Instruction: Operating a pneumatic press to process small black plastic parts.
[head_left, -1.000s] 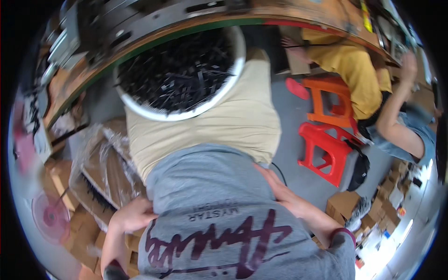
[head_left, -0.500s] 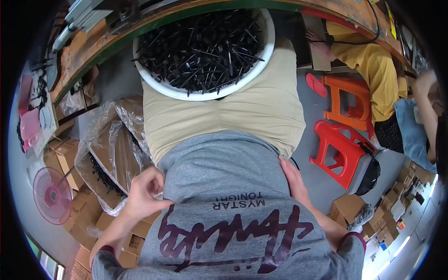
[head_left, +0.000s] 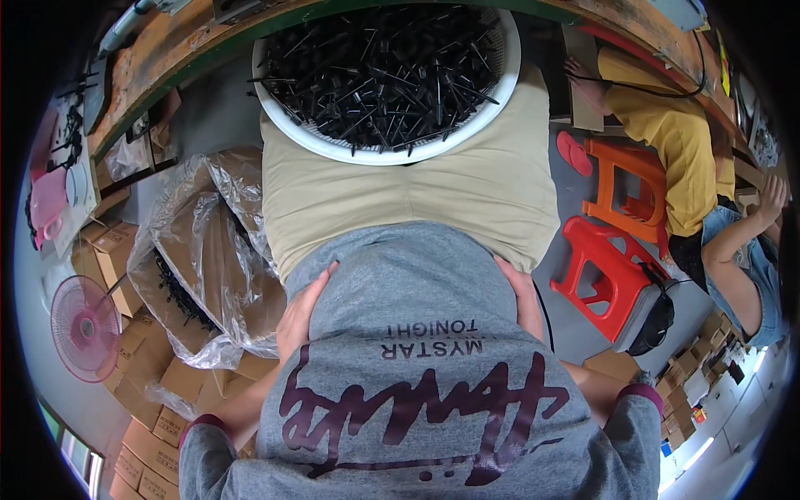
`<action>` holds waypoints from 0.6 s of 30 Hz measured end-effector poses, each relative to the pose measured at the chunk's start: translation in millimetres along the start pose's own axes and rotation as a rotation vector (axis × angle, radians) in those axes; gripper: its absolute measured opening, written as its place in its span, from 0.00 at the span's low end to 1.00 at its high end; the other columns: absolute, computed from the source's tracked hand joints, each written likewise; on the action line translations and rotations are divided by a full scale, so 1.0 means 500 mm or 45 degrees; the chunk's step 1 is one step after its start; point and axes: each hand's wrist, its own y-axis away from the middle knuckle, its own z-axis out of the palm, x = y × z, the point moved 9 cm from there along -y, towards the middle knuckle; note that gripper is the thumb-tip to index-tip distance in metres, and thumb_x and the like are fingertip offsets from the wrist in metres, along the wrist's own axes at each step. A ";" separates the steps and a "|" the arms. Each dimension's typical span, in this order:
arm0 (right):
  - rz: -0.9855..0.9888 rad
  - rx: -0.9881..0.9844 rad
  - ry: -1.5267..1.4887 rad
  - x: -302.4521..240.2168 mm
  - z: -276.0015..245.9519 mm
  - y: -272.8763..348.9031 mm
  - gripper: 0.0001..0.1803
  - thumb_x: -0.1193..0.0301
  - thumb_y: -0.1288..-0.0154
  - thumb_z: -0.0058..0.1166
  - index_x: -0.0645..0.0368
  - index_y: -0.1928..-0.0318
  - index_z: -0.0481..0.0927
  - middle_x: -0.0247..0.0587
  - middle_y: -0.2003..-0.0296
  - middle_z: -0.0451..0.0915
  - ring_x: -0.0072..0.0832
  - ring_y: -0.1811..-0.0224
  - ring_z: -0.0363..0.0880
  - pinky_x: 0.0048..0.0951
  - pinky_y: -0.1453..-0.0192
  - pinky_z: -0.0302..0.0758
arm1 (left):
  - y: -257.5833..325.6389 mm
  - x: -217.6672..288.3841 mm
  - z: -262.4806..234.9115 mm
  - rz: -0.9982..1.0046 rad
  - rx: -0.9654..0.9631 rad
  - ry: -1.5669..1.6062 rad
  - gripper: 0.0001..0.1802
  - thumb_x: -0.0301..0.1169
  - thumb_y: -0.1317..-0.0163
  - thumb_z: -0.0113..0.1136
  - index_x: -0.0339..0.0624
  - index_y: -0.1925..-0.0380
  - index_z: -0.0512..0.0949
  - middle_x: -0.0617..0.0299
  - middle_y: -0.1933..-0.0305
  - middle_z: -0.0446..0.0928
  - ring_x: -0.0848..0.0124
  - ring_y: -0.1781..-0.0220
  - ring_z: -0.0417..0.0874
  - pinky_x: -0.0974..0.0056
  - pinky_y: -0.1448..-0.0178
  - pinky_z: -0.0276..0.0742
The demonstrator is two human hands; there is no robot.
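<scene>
White basket (head_left: 385, 156), black parts (head_left: 379, 79), maroon-lettered grey shirt (head_left: 408, 279)

Head cam (L of a side-by-side fisheye pair) sat up top on the person's head & looked steeply down the body's front. Nearest was the grey shirt (head_left: 408, 283), filling lower ctr, print upside down; beyond it, tan trousers (head_left: 408, 196), then the white basket's rim (head_left: 379, 156) & bench (head_left: 187, 46) at top. Wide FOV also took in cartons (head_left: 150, 454) at L, red stool (head_left: 623, 307) at R.
</scene>
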 end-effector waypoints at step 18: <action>-0.196 0.057 -0.079 -0.025 -0.004 -0.024 0.41 0.58 0.41 0.57 0.49 0.29 0.57 0.45 0.35 0.61 0.43 0.31 0.58 0.41 0.28 0.55 | -0.003 -0.173 0.001 0.458 0.036 -0.104 0.27 0.32 0.35 0.52 0.34 0.37 0.65 0.51 0.34 0.68 0.59 0.35 0.71 0.55 0.31 0.63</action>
